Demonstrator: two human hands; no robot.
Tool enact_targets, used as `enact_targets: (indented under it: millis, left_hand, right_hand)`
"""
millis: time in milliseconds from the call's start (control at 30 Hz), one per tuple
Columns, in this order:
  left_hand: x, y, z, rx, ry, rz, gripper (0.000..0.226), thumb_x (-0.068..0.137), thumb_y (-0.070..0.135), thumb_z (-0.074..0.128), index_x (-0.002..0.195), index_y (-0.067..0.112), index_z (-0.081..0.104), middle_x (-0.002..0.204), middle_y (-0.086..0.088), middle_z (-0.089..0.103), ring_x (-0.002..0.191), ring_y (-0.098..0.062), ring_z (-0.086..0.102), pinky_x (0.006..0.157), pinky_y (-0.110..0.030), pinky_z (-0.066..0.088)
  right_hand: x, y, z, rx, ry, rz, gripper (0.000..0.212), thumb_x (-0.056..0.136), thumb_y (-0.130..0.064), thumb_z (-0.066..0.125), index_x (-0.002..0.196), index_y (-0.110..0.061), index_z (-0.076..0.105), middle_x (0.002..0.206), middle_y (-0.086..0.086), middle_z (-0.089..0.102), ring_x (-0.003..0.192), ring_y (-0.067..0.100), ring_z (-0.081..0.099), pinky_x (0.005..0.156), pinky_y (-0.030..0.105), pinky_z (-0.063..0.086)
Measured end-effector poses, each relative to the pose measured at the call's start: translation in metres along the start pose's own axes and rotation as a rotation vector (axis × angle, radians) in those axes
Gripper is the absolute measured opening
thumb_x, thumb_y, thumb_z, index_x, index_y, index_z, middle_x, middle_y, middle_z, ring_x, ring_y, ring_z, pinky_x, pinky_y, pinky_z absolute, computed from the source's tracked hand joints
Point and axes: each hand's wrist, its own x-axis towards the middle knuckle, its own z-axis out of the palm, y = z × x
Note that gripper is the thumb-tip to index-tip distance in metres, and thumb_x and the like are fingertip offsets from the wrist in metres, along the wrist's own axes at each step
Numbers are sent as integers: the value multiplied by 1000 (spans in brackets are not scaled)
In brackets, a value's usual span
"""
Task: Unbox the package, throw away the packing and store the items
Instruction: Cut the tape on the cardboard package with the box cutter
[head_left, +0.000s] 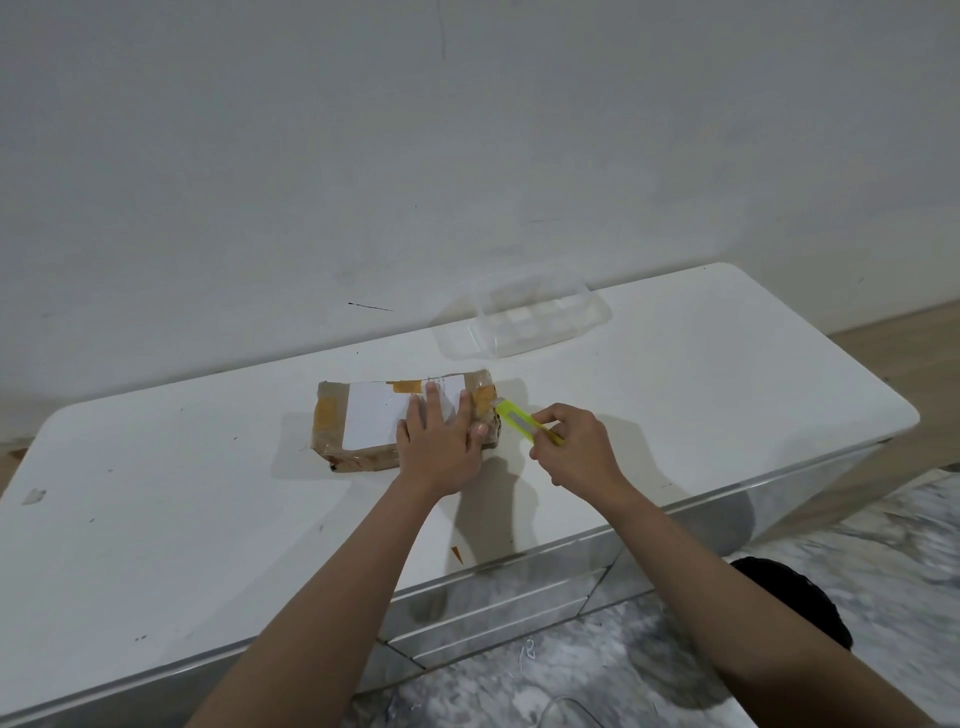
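A flat brown cardboard package (358, 421), wrapped in clear and orange tape with a white label on top, lies in the middle of the white table (208, 519). My left hand (439, 449) presses flat on the package's right end, fingers spread. My right hand (571, 449) grips a yellow-green utility knife (522, 420). The knife's front tip touches the package's right edge.
A clear plastic container (524, 317) stands at the back of the table near the white wall. The table has mirrored drawer fronts (493, 608) facing me. A dark object (800, 597) lies on the marbled floor at the right.
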Motion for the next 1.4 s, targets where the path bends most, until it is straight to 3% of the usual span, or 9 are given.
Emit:
enact_targets:
  millis: [233, 433, 633, 700, 867, 1100, 1200, 1300, 1400]
  left_hand:
    - [-3, 2, -3, -8, -23, 1, 55, 98, 45, 20, 150, 30, 8, 158, -13, -8, 144, -38, -4, 113, -53, 7]
    - [-2, 2, -4, 1, -10, 6, 55, 99, 45, 20, 150, 29, 8, 158, -14, -5, 143, -39, -2, 113, -53, 8]
    - [-1, 1, -3, 10, -11, 0, 55, 98, 46, 20, 150, 28, 8, 158, -14, -6, 143, -39, -2, 113, -54, 8]
    - [-2, 1, -3, 12, -16, 0, 56, 98, 46, 20, 150, 29, 8, 158, -14, -7, 143, -40, -3, 113, -54, 8]
    - [1, 2, -2, -1, -14, -6, 55, 98, 46, 20, 150, 29, 8, 158, -15, -7, 143, -41, -4, 113, -55, 7]
    - [8, 0, -6, -18, -41, -14, 54, 99, 46, 19, 149, 30, 10, 158, -15, -5, 143, -41, -3, 113, -54, 6]
    - [8, -1, -5, -9, -41, -15, 54, 99, 46, 19, 150, 30, 10, 158, -15, -5, 143, -42, -3, 114, -54, 7]
    - [6, -2, -4, -7, -44, -5, 54, 99, 47, 20, 149, 32, 10, 158, -14, -6, 143, -40, -4, 115, -53, 6]
    - [4, -4, -4, 12, -25, 17, 55, 98, 46, 25, 149, 32, 13, 159, -12, -4, 144, -37, -2, 116, -53, 6]
  right_hand:
    - [-4, 1, -11, -37, -34, -12, 16, 84, -9, 53, 97, -12, 63, 76, 18, 69, 47, 23, 53, 42, 25, 45]
    - [1, -2, -1, -112, 62, -62, 17, 84, -11, 53, 96, -13, 63, 75, 12, 69, 62, 27, 62, 51, 27, 46]
    - [-4, -2, 7, -149, 86, -113, 15, 84, -8, 52, 95, -11, 62, 68, 6, 61, 49, 13, 50, 44, 16, 36]
    - [-1, -2, 7, -119, 52, -85, 15, 84, -9, 52, 96, -11, 62, 69, 8, 64, 45, 14, 50, 43, 19, 39]
    - [4, -3, 23, 130, 100, 98, 15, 85, -12, 53, 97, -13, 61, 80, 12, 71, 44, 16, 52, 44, 23, 40]
    - [1, 2, 41, 707, 119, 331, 10, 91, -7, 55, 96, -8, 63, 71, 14, 68, 34, 17, 37, 37, 19, 30]
    - [-1, 8, 47, 558, 171, 212, 14, 90, -8, 54, 101, -8, 65, 71, 10, 70, 41, 17, 49, 43, 24, 40]
    - [7, 8, 45, 249, 385, -44, 19, 88, -6, 53, 103, -10, 64, 77, 9, 72, 65, 20, 64, 63, 28, 50]
    - [31, -15, 24, 314, 479, -75, 19, 87, -8, 52, 102, -13, 63, 74, 4, 71, 62, 19, 60, 64, 36, 53]
